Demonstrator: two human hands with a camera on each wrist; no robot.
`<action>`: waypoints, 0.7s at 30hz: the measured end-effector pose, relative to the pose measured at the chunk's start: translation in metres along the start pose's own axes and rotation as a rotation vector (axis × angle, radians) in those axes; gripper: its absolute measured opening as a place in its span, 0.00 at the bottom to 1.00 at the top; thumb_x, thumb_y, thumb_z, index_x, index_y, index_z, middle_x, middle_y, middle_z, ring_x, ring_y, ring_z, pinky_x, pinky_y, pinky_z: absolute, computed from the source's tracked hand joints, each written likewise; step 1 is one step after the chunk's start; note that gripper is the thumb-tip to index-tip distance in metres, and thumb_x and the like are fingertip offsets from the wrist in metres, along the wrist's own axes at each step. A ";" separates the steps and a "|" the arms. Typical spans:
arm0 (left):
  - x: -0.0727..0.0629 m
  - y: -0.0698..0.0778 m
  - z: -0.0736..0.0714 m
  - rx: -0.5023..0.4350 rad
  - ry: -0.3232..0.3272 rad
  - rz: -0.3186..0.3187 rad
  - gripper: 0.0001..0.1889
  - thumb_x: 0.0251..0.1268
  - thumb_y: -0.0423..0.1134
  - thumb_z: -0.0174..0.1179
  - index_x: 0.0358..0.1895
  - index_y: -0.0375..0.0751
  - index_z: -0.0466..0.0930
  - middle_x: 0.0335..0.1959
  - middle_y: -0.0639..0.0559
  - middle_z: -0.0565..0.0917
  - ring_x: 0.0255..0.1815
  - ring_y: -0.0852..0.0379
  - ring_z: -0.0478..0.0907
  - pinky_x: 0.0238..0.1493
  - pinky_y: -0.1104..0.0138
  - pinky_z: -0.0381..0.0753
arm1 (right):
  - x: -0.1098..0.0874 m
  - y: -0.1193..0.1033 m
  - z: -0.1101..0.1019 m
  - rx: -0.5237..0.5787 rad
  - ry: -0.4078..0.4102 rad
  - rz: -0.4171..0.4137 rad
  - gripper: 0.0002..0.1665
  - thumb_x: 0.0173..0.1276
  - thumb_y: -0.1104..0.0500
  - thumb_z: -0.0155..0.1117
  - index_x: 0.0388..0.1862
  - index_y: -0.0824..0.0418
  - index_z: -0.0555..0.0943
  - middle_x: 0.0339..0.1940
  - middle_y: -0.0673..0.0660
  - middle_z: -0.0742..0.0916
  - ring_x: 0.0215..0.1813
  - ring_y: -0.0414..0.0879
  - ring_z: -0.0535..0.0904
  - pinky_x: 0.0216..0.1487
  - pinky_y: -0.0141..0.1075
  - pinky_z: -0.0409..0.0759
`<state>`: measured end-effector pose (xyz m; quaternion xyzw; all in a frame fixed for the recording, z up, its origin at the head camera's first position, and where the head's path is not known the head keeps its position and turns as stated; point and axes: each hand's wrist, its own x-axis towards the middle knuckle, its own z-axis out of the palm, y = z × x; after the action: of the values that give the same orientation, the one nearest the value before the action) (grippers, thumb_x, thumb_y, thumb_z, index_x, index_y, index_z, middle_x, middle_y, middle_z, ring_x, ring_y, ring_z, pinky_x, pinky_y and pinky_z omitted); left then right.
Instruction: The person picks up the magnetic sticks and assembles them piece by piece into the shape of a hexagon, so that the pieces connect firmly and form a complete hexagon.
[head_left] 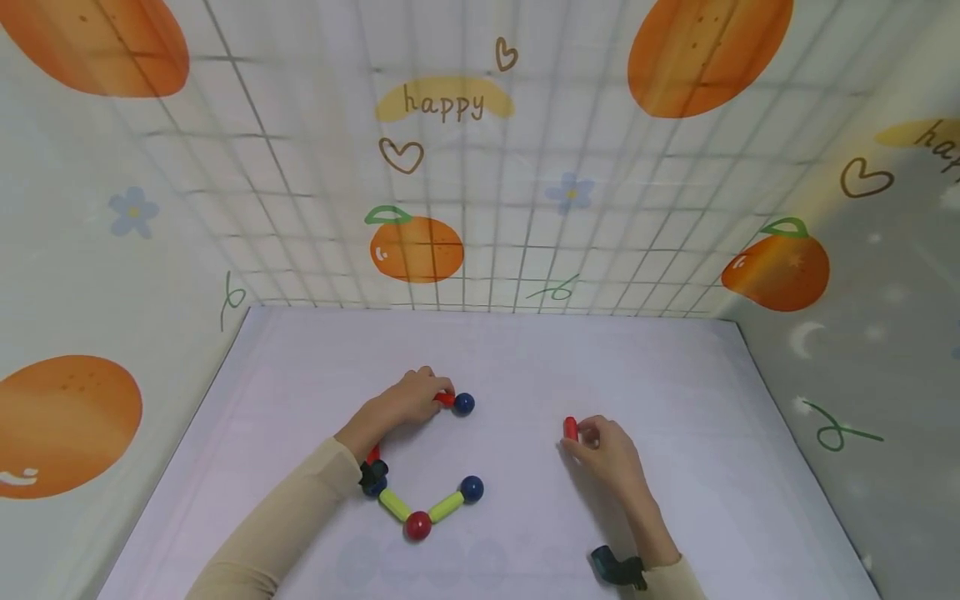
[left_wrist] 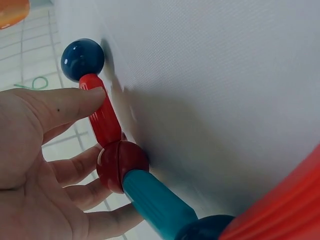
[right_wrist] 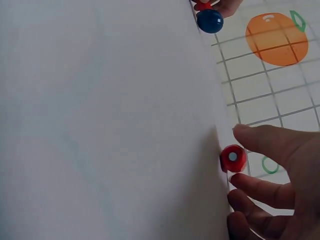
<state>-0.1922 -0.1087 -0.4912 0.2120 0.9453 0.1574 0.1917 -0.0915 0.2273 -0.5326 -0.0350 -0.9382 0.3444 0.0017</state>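
Note:
My left hand (head_left: pixel 414 395) pinches a red magnetic rod (left_wrist: pixel 106 122). A blue ball (left_wrist: pixel 83 60) sits at the rod's far end and a red ball (left_wrist: pixel 123 165) at its near end, beside my curled fingers. From that red ball a teal rod (left_wrist: pixel 159 204) runs to another blue ball and a red rod (head_left: pixel 373 454), partly hidden by my forearm in the head view. The chain continues through two yellow-green rods (head_left: pixel 447 507) joined at a red ball (head_left: pixel 417 526), ending in a blue ball (head_left: pixel 472 488). Over to the right, my right hand (head_left: pixel 609 454) holds a loose red rod (head_left: pixel 571 428) between thumb and forefinger.
The pieces lie on a white tabletop (head_left: pixel 525 367). A wire grid (head_left: pixel 517 250) behind a printed orange-and-heart cloth stands along the back edge, and cloth walls flank both sides. A dark strap (head_left: pixel 618 568) shows at the right wrist.

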 end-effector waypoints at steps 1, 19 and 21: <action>0.000 0.000 0.000 -0.002 -0.001 0.002 0.13 0.68 0.35 0.63 0.54 0.51 0.83 0.48 0.45 0.76 0.47 0.47 0.71 0.50 0.53 0.75 | 0.000 0.000 0.001 -0.005 0.004 0.001 0.19 0.59 0.55 0.77 0.43 0.65 0.82 0.34 0.57 0.83 0.38 0.51 0.78 0.40 0.45 0.77; -0.006 -0.010 -0.007 -0.120 -0.031 0.033 0.17 0.69 0.33 0.62 0.58 0.50 0.82 0.46 0.50 0.77 0.48 0.52 0.72 0.53 0.56 0.76 | 0.002 -0.003 0.003 0.043 0.009 0.033 0.13 0.62 0.58 0.74 0.41 0.63 0.84 0.33 0.54 0.85 0.35 0.49 0.77 0.37 0.39 0.76; -0.007 -0.011 -0.007 -0.126 -0.031 0.035 0.17 0.69 0.33 0.62 0.58 0.51 0.82 0.46 0.50 0.77 0.47 0.52 0.72 0.53 0.56 0.75 | 0.002 -0.005 0.004 0.069 0.006 0.035 0.12 0.62 0.59 0.74 0.41 0.63 0.84 0.34 0.54 0.85 0.35 0.49 0.77 0.36 0.38 0.77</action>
<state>-0.1934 -0.1232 -0.4874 0.2184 0.9265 0.2167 0.2166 -0.0939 0.2207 -0.5324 -0.0521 -0.9250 0.3764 -0.0003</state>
